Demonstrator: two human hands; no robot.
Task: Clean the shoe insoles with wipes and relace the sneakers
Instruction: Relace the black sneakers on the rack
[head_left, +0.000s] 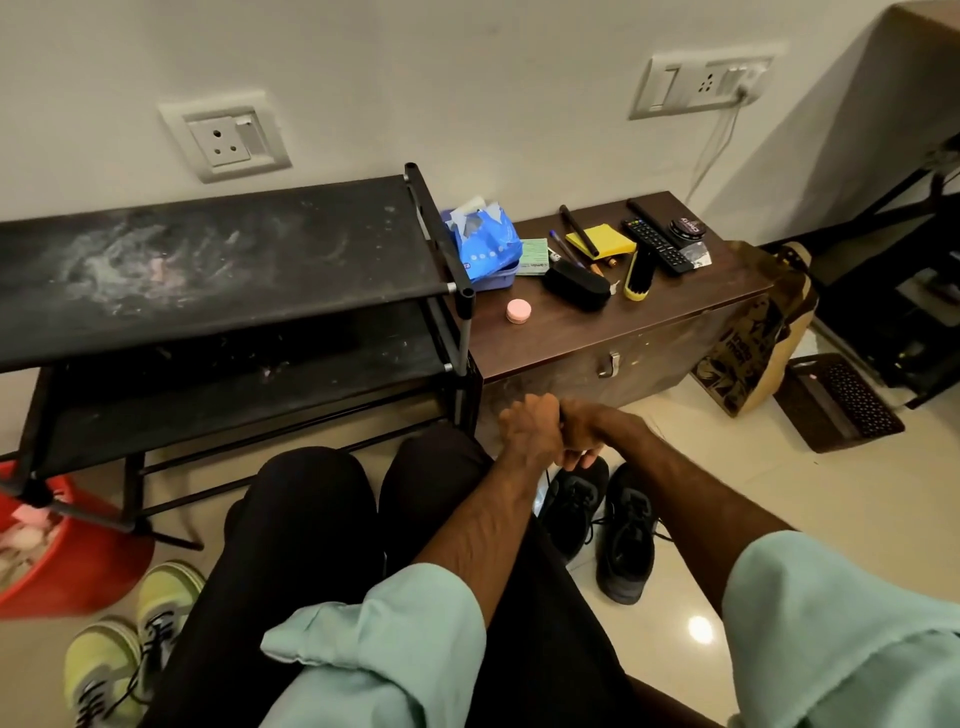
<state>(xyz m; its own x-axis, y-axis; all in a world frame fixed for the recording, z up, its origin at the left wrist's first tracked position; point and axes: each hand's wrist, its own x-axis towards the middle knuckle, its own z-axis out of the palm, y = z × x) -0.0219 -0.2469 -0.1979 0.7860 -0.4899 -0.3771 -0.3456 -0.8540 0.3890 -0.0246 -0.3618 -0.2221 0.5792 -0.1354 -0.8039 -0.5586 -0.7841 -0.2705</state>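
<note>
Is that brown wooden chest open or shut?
Shut: the chest lid lies flat, with a brush, remote and sticky notes resting on it.

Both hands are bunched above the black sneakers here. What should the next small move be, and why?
Probably pull the lace taut, then bring its end down to the next eyelet. The left hand and right hand meet with fingers curled above a black sneaker, and the thin lace runs from them down into it, so this pass looks threaded but not yet snug.
</note>
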